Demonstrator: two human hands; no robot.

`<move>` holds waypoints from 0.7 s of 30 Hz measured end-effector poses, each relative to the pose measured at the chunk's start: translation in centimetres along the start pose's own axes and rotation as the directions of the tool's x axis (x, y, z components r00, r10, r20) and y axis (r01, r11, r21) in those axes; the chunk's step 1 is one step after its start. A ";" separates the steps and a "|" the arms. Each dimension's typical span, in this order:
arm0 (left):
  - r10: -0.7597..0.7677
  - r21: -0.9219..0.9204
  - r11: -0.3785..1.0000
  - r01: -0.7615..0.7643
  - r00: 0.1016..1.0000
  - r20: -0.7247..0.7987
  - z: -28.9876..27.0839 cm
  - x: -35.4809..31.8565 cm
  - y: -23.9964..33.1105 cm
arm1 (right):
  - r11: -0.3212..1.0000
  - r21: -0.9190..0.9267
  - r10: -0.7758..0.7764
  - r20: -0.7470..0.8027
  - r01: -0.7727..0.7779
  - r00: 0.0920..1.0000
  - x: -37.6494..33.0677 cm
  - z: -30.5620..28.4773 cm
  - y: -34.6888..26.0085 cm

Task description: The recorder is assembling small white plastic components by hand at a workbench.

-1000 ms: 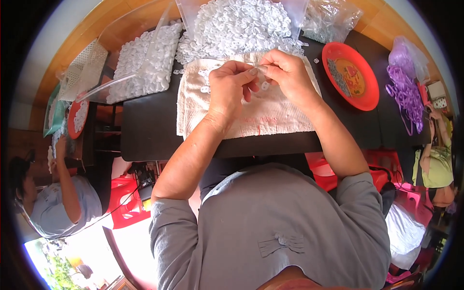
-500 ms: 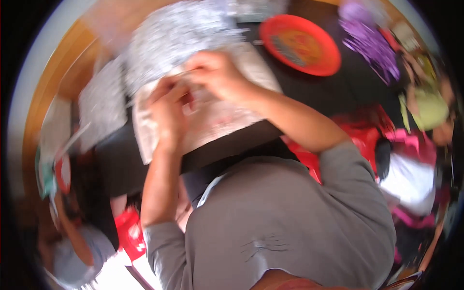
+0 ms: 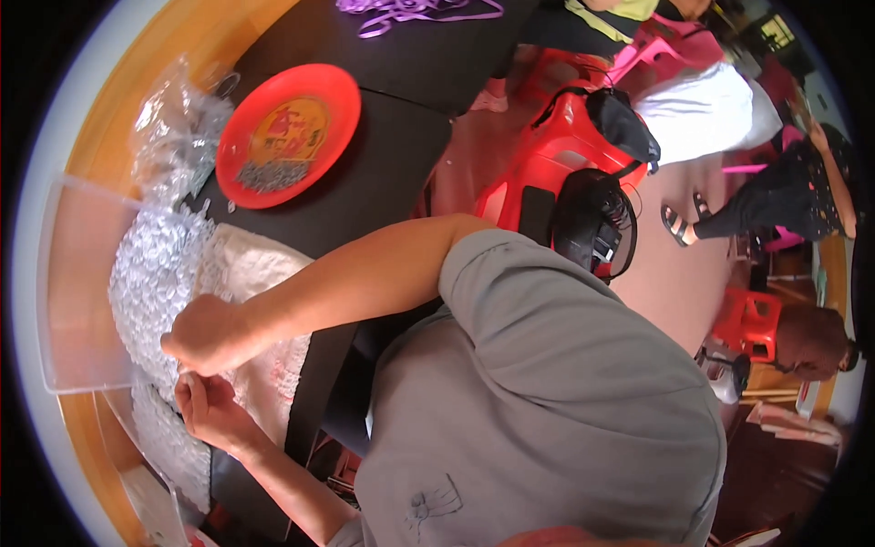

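My right hand [image 3: 206, 335] is closed, its fingers mostly hidden behind its back. Just below it my left hand [image 3: 215, 410] is closed too, thumb and fingers curled together. The fingertips of both nearly meet; anything pinched there is too small to make out. Both are over a cream cloth [image 3: 251, 264] on the black table, beside a heap of small clear-white plastic pieces [image 3: 146, 273]. A second lot of such pieces [image 3: 169, 438] lies past my left hand. Beyond my right forearm stands a red plate [image 3: 342, 109] with small grey pieces [image 3: 273, 175] on it.
A clear plastic bag [image 3: 173, 137] and a translucent bin [image 3: 82, 283] stand along the table's left side. Purple ribbon [image 3: 410, 9] lies at the far end. Red stools [image 3: 547, 137] with black bags [image 3: 583, 223] are on the right; other people are beyond.
The view has swung to the right, so the hands and the plate now appear farther left. Both hands stay close together over the cloth and the plastic pieces.
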State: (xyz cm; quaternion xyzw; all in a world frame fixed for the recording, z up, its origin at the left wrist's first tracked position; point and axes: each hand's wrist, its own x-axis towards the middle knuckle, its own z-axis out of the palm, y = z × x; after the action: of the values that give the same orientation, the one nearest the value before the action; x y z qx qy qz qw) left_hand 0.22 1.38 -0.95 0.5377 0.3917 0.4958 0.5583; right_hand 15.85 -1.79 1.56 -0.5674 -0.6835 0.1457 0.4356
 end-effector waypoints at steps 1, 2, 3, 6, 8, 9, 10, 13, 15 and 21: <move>-0.004 -0.002 1.000 0.004 1.000 -0.009 -0.1 0.1 -0.1 | 1.000 -0.003 0.011 -0.015 -0.011 1.000 0.0 0.1 0.1; -0.007 0.002 1.000 0.007 1.000 0.009 -0.2 0.2 -0.3 | 1.000 -0.016 -0.004 -0.015 0.004 1.000 0.2 0.3 0.3; 0.046 0.074 0.996 -0.046 0.999 0.008 -0.4 0.3 -0.4 | 0.999 -0.026 -0.024 -0.013 0.024 1.000 0.5 0.7 0.3; 0.131 0.167 0.977 -0.130 0.991 0.008 -0.8 0.5 -0.6 | 0.999 -0.032 -0.041 -0.008 0.040 0.999 0.4 0.8 0.1; 0.189 0.241 0.952 -0.187 0.982 0.012 -1.1 0.7 -0.7 | 0.999 0.005 -0.032 -0.012 0.032 0.999 0.5 1.2 0.0; 0.188 0.244 0.952 -0.187 0.982 0.017 -1.2 0.8 -0.6 | 1.000 0.007 -0.028 -0.016 0.029 0.999 0.3 1.1 -0.2; 0.170 0.172 0.971 -0.167 0.986 -0.001 -1.3 0.9 -0.5 | 0.998 0.061 -0.014 -0.004 0.014 1.000 0.2 0.7 -0.5; 0.173 0.135 0.976 -0.171 0.985 0.000 -0.7 0.7 -0.3 | 0.984 0.174 0.036 -0.013 -0.033 0.999 0.0 1.6 -0.4; 0.087 0.015 0.996 -0.086 0.995 -0.040 -0.3 0.4 0.2 | 0.958 0.285 0.066 -0.120 -0.029 0.991 -0.2 2.1 -0.4; 0.080 -0.035 0.996 -0.078 0.995 0.062 -1.6 0.5 0.2 | 0.902 0.416 0.144 -0.041 -0.114 0.989 0.6 2.9 -0.5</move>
State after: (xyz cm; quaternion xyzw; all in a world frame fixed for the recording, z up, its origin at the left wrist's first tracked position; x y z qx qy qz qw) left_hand -1.24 2.24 -0.86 0.5592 0.3441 0.5064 0.5590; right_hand 13.31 -0.60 0.51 -0.5114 -0.5823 0.2949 0.5590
